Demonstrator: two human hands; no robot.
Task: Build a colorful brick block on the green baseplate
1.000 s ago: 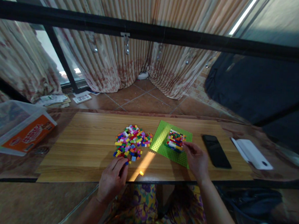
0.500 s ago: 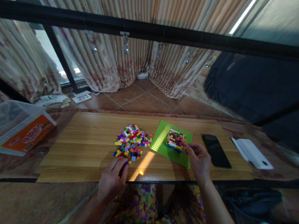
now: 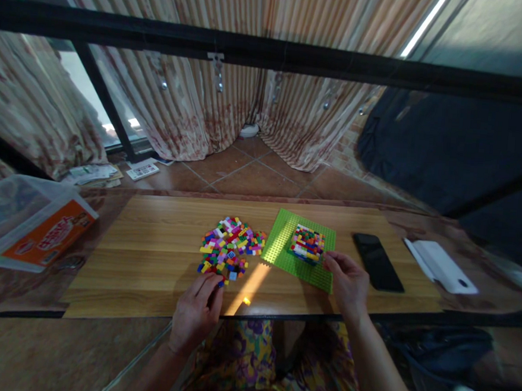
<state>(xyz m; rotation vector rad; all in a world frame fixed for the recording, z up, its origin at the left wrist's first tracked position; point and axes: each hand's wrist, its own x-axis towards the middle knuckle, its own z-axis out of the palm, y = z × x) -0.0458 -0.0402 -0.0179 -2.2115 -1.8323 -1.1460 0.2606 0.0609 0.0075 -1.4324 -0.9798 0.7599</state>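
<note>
A pile of small, many-coloured toy bricks [image 3: 231,244] lies on the wooden tabletop. At its near edge my left hand [image 3: 197,307] has its fingers curled down, with a small blue toy brick [image 3: 221,284] at the fingertips. To the right, a green studded baseplate [image 3: 278,235] carries a square block of stacked, multicoloured bricks [image 3: 307,244]. My right hand [image 3: 348,280] is over the plate's right side, thumb and forefinger pinched together beside the block's right edge. Whatever those fingertips hold is too small to make out.
One yellow brick [image 3: 247,301] lies apart near the table's front edge. Right of the baseplate are a black phone [image 3: 378,263] and a white flat object [image 3: 446,268]. A clear plastic box [image 3: 39,227] with an orange label stands at the left, beside the wooden board [image 3: 151,229].
Both hands stay almost where they were. My right hand's fingertips have shifted very slightly at the edge of the brick block; the bricks look unchanged.
</note>
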